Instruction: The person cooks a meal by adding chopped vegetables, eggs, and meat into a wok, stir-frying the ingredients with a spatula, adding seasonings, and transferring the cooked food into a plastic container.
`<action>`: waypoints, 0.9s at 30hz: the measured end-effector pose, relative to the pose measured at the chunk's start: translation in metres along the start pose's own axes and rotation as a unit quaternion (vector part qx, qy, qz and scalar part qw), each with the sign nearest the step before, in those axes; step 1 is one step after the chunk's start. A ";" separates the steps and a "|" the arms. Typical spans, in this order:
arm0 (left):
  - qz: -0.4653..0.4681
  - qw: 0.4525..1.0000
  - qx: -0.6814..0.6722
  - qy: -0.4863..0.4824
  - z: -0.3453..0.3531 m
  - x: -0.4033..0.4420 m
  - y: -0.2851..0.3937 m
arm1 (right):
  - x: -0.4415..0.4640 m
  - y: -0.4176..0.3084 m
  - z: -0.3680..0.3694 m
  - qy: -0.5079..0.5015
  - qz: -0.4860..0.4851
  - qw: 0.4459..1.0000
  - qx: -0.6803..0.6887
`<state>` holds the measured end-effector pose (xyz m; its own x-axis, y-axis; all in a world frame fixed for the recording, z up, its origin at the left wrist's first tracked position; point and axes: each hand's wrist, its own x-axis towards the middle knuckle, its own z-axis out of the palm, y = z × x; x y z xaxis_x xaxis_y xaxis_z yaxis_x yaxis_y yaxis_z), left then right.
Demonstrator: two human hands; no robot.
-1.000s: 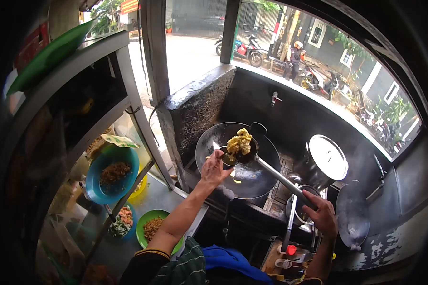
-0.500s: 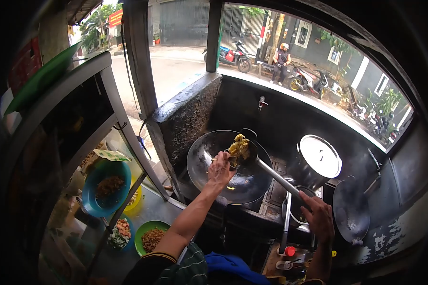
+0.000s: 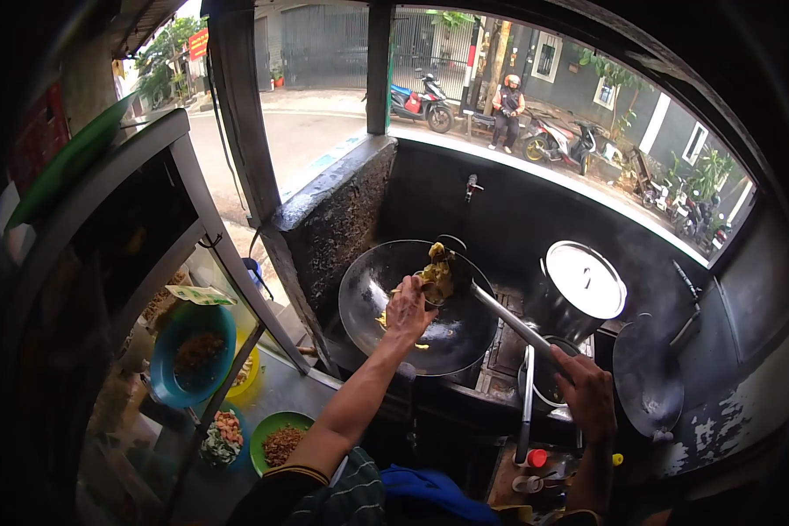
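"what's the room like?"

"a dark-walled cooking stall (image 3: 517,202), street-side. two wide black metal woks (image 3: 368,302); one tall pot with a silver lid (image 3: 587,280)."

"and the arms?"

"both reach forward, the left stretched over the left-hand wok. the right hand (image 3: 583,381) wraps its fingers round one long-handled metal ladle (image 3: 517,323); the left hand (image 3: 408,309) pinches one small round bowl (image 3: 431,292)."

"the food?"

"one yellow clump (image 3: 438,270) at the ladle's head, above that wok."

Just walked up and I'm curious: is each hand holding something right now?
Left hand: closed on a small bowl.
Right hand: closed around the ladle handle.
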<state>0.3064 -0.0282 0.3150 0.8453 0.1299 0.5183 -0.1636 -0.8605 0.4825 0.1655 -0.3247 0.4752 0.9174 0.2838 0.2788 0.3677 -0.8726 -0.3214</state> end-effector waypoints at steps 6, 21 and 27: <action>-0.038 0.999 -0.010 -0.022 -0.004 0.000 0.000 | -0.003 0.003 0.005 0.027 -0.027 0.999 -0.016; -0.071 0.996 -0.060 -0.013 0.007 -0.004 -0.012 | -0.011 0.000 0.022 0.033 0.001 0.999 -0.020; -0.110 0.988 -0.112 0.011 0.011 -0.014 -0.022 | -0.008 0.000 0.028 0.025 0.007 0.999 -0.022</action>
<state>0.3036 -0.0170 0.2890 0.8624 0.3134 0.3975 -0.0879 -0.6805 0.7274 0.1619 -0.3160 0.4480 0.9132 0.2523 0.3199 0.3468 -0.8935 -0.2853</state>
